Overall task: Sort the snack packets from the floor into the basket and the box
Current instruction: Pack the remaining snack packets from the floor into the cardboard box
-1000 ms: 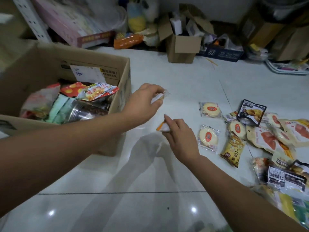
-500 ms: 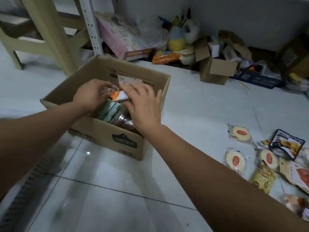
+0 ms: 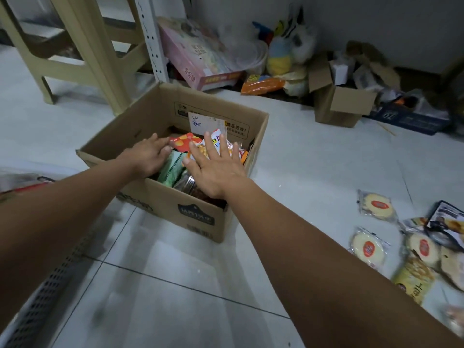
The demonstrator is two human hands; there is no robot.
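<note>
pale glossy floor tiles (image 3: 301,172) fill most of the view. a beige stool (image 3: 95,54) and a white perforated shelf upright (image 3: 150,38) stand behind the box, with a flat pink carton (image 3: 193,59) leaning beside the upright. further right along the wall sit a small open cardboard carton (image 3: 336,106), a yellow and blue plush toy (image 3: 278,56) and an orange bag (image 3: 261,85).

the large corrugated cardboard box (image 3: 170,212) stands open between both forearms, crowded with snack packets: a red packet (image 3: 184,144) near the back, a green packet (image 3: 170,167) towards the front. a white perforated basket (image 3: 42,292), blurred, shows only its rim at the lower left.

the left hand (image 3: 148,156) lies flat on the packets inside the box, fingers straight, gripping nothing. the right hand (image 3: 216,169) hangs over the same packets with fingers spread wide, also holding nothing.

more packets lie loose on the floor at the right, well apart from the box: round biscuits in clear wrappers (image 3: 378,205), a black packet (image 3: 449,222) and a yellow packet (image 3: 414,280).
</note>
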